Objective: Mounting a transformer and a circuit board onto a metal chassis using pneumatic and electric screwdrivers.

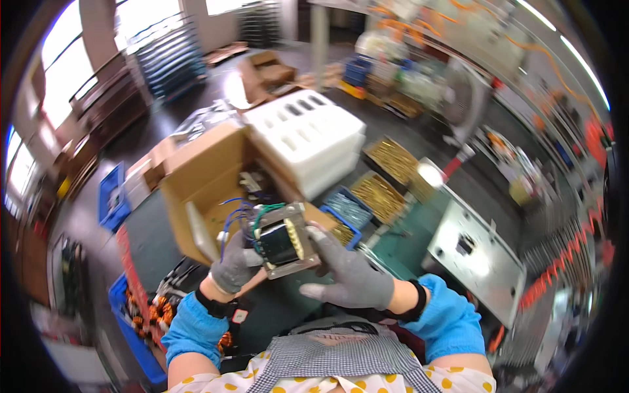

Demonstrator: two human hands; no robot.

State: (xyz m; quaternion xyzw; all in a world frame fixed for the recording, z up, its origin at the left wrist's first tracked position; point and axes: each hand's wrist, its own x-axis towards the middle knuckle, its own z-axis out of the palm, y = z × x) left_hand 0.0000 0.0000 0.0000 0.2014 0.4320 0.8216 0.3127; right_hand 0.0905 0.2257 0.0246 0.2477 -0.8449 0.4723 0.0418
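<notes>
I have the transformer (pixel 280 243) up in front of the chest, between both gloved hands and above the table (pixel 409 252). My left hand (pixel 232 267) is closed around its lower left side, thumb toward me, just under the loose blue and green wires (pixel 237 216) (a proper tangle from where I sit). My right hand (pixel 350 272) has its upper fingers against the right edge of the metal frame, while the thumb stands away from it; I can't tell whether those fingers grip or only steady it. Just beyond the transformer is an open box (pixel 203 164), with a white foam block (pixel 331 141) beside it. Parts trays (pixel 379 198) sit to the right, then a metal panel (pixel 468 272). At lower left, a blue tub (pixel 117 302) holds orange-wound parts (pixel 160 311).
</notes>
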